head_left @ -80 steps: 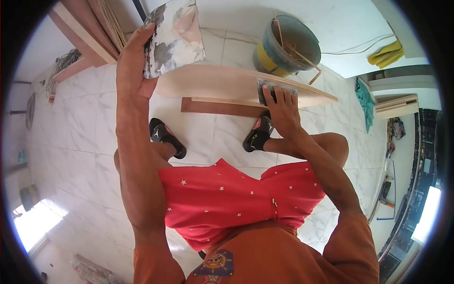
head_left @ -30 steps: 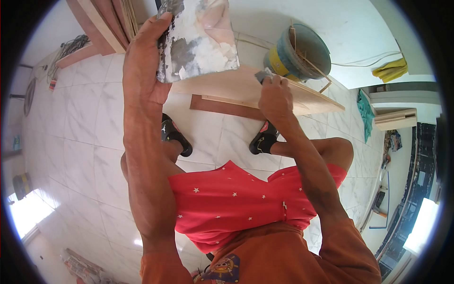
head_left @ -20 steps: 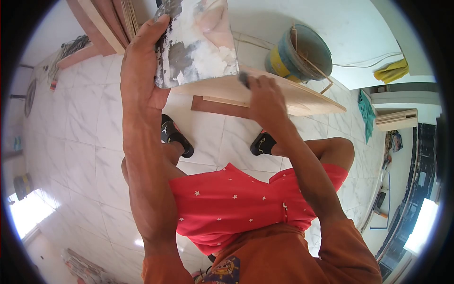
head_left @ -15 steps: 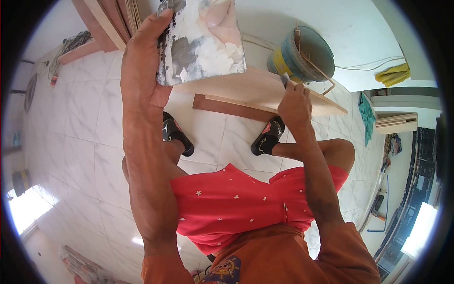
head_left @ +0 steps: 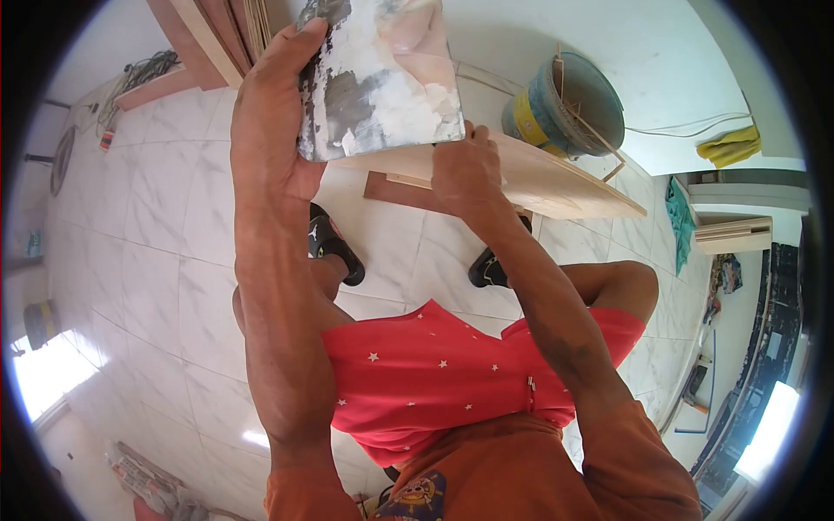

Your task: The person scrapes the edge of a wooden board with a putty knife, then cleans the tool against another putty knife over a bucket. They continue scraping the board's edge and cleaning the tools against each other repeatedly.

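My left hand [head_left: 287, 113] grips the left edge of a flat putty board [head_left: 365, 108], thumb on top. White, grey and pinkish filler is smeared over its face. Just beyond the board's lower right corner is my right hand [head_left: 469, 174], its fingers curled closed. The small putty knife it holds is now hidden behind the board and the fingers. Below and behind both hands, a long pale wooden panel [head_left: 556, 187] stands on the floor, with a reddish-brown wooden strip [head_left: 408, 193] beside it.
A grey bucket [head_left: 539, 113] with thin wood strips inside stands against the wall. A yellow cloth [head_left: 730, 149] and a teal cloth [head_left: 679, 226] are at the right. Planks [head_left: 195, 43] lean at upper left, near coiled cable [head_left: 143, 76]. Marble-look tiles [head_left: 148, 260] cover the floor.
My right hand has moved left, from beside the bucket to the putty board's lower right corner. The knife's grey tip, visible before, is out of sight. My left hand still holds the board.
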Demonstrator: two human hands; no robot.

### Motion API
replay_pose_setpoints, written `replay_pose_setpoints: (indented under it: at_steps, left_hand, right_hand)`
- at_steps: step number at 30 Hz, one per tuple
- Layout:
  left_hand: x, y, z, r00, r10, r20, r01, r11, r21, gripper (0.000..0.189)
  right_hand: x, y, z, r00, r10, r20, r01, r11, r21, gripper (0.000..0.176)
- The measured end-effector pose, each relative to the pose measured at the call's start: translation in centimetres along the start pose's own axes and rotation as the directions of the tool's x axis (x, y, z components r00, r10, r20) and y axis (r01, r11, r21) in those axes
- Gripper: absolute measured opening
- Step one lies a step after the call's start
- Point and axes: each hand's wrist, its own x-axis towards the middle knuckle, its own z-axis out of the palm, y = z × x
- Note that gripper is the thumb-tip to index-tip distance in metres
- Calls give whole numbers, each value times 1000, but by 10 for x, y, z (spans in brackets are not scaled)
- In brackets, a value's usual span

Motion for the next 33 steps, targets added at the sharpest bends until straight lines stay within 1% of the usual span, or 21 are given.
replay_pose_setpoints:
  at_steps: [2,5,8,11,14,17,18,21,24,25,26,27,28,29,30,31,33]
  left_hand:
    - [-1,0,-2,1000,7,17,-6,1000,-25,30]
    - [-2,2,-3,1000,-3,15,4,999,-36,30]
    - [3,1,-3,1000,-4,26,5,999,-48,30]
    - [4,5,-5,1000,8,11,-8,999,-42,29]
    - [7,1,-16,999,31,6,-31,999,-13,30]
    - [-6,4,9,992,115,47,-116,993,36,24]
    - [-8,3,18,991,134,-2,-134,991,-29,23]
    - [0,4,6,991,91,99,-84,994,-70,23]
    - [4,0,-4,990,117,75,-116,993,-16,23]
    - [4,1,-4,988,130,79,-132,991,10,22]
    - [1,3,-4,989,131,68,-132,991,5,23]
    - [-2,4,-2,989,132,60,-132,991,-3,23]
    - [-3,5,-2,989,135,54,-135,991,-13,23]
    - [-1,6,-3,989,122,78,-119,992,-40,23]
    - [-1,6,-6,989,108,100,-102,993,-65,23]
    - [0,6,-9,988,92,121,-82,993,-87,24]
    - [-4,7,-5,991,95,99,-89,994,-65,24]
  right_hand:
    - [-1,-5,-3,997,-81,13,81,997,7,51]
    - [-16,-2,-3,966,-220,-133,250,927,281,46]
    - [-44,12,2,921,-310,-237,370,887,278,49]
    - [-59,46,3,871,-425,-244,464,877,128,45]
    - [-48,72,-23,843,-502,-192,499,864,-69,41]
    - [-28,78,-44,798,-599,-74,545,768,-336,39]
    - [-22,80,-49,756,-650,-81,580,723,-376,37]
    - [-2,87,-73,751,-660,-10,611,701,-369,38]
    - [21,122,-88,821,-560,-109,552,828,-97,36]
    - [16,120,-98,931,-364,-39,365,929,58,36]
    - [3,118,-110,986,-155,60,141,971,193,38]
    - [-10,119,-119,982,51,182,-104,949,297,39]
    - [-27,132,-102,997,51,49,-67,908,413,44]
    - [-45,151,-68,994,64,-85,-10,855,519,49]
    - [-62,167,-37,981,187,-41,-119,762,636,47]
    - [-78,179,-4,954,301,22,-219,640,736,46]
    - [-102,189,54,935,355,-14,-134,389,912,38]
